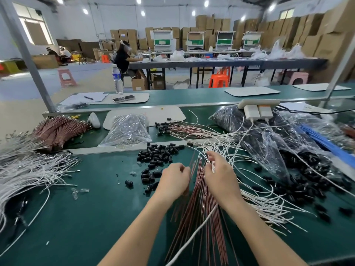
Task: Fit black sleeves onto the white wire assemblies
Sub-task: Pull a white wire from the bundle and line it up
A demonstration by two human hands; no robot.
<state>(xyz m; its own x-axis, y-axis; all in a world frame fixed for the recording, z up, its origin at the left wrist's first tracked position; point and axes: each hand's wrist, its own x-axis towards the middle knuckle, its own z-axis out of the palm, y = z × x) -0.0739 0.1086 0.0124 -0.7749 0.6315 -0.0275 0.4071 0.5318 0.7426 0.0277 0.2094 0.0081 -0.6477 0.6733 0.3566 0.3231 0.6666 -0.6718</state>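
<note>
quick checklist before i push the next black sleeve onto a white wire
1. Loose black sleeves lie close ahead of the left hand: ok.
2. Right hand grips the white wires: ok.
3. One white wire singled out from the bunch: cannot tell, the fingers hide it.
4. Sleeve ready in the left hand: cannot tell, its fingers are curled with nothing showing.
5. Copper-coloured wires kept apart from the white ones: not ok, they cross under both hands.
</note>
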